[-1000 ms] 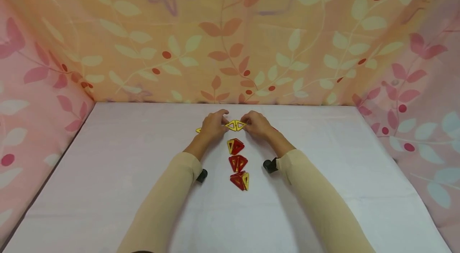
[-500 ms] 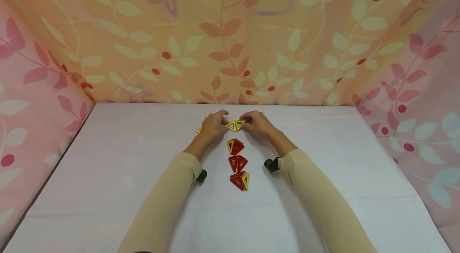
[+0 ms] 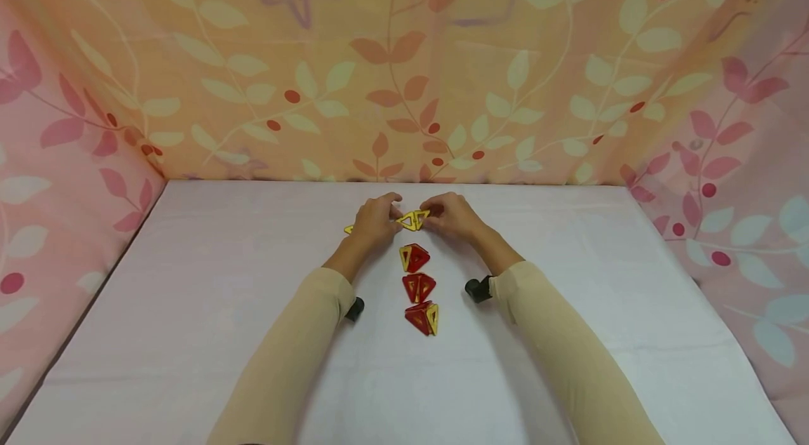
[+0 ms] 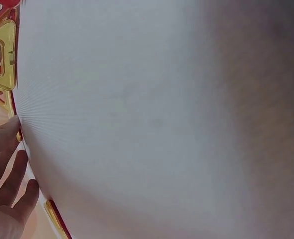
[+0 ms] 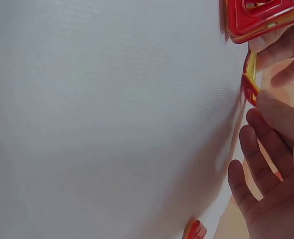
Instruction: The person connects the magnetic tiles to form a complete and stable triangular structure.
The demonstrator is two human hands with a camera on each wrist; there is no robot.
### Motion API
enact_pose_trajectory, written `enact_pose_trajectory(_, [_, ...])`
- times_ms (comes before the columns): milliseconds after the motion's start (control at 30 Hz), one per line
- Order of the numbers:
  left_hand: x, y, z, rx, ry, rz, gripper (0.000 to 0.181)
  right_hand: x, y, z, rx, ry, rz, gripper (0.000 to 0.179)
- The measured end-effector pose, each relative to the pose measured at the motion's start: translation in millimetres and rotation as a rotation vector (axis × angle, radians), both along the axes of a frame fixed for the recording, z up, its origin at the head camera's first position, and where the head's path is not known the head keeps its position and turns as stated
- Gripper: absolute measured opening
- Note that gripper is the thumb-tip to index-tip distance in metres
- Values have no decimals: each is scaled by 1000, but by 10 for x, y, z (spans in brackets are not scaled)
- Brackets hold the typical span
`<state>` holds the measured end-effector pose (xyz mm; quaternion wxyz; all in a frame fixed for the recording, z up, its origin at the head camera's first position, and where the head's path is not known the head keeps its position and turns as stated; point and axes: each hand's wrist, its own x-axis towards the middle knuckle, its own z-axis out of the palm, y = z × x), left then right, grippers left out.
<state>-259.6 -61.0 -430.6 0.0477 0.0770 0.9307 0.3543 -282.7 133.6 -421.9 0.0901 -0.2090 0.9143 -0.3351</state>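
Both hands work at a joined pair of triangular magnetic tiles [image 3: 414, 222], yellow on top with red showing along the edges. My left hand [image 3: 376, 219] pinches the outer tip of the left tile. My right hand [image 3: 451, 216] grips the outer tip of the right tile, which tilts up from the seam; in the right wrist view the pair [image 5: 250, 74] is bent there. Nearer the camera stand three folded red and yellow tile shapes in a column: the far one [image 3: 414, 258], the middle one [image 3: 419, 287] and the near one [image 3: 421, 318].
Another yellow tile [image 3: 348, 229] lies left of the left hand, mostly hidden by it. A red piece [image 5: 194, 229] lies on the white-covered table [image 3: 189, 304] beyond the right hand. Patterned cloth [image 3: 392, 80] stands behind and at both sides.
The right hand has shifted slightly left, and the right tile has tilted up at the seam. The left hand and the folded shapes have stayed put.
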Motion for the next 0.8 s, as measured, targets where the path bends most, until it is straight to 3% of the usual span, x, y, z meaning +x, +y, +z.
enact_pose_trajectory(267, [-1,-17,-6,3,10,-13,51,-26,-94,66,-1,2,67,28])
enact_pose_trajectory(800, [-2,-21,-8,4,13,-20,50,-18,-140,50,54,-20,59,35])
